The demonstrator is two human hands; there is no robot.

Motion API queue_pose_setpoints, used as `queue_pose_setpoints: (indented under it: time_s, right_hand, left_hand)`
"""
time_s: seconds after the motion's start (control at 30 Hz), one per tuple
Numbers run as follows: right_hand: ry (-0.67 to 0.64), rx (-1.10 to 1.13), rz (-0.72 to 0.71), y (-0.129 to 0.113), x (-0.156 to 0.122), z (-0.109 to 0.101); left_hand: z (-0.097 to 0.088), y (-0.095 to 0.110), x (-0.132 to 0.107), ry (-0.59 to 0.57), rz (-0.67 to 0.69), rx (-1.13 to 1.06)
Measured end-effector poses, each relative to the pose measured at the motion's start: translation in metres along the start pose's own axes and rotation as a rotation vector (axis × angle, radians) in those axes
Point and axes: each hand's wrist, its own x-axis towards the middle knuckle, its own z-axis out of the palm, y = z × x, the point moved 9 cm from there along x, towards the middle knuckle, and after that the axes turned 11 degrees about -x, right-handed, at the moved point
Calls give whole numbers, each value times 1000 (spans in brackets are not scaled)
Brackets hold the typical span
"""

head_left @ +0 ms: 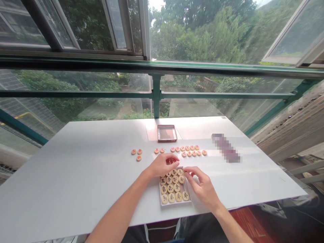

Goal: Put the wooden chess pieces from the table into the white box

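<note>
A shallow white tray (174,203) near the table's front edge holds several round wooden chess pieces (174,188) with black characters. My left hand (162,164) hovers over the tray's far end, fingers curled and pinched on something I cannot make out. My right hand (202,187) rests at the tray's right side, its fingertips touching the top right pieces. Beyond the hands lies a row of several red-marked pieces (189,150). A trio of red-marked pieces (137,153) sits apart to the left.
A small dark square box lid (166,133) lies at the back of the white table (76,168). A blurred dark object (225,147) lies to the right. Beyond the table stand a green railing (156,92), glass panes and open windows.
</note>
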Motion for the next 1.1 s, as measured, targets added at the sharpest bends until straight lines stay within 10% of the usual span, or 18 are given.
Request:
queue_pose_setpoints:
  time_s: [1.1]
  right_hand:
    - [-32,-145,47,-5,-29,8]
  left_hand:
    - [8,10,-4,-79,53,85]
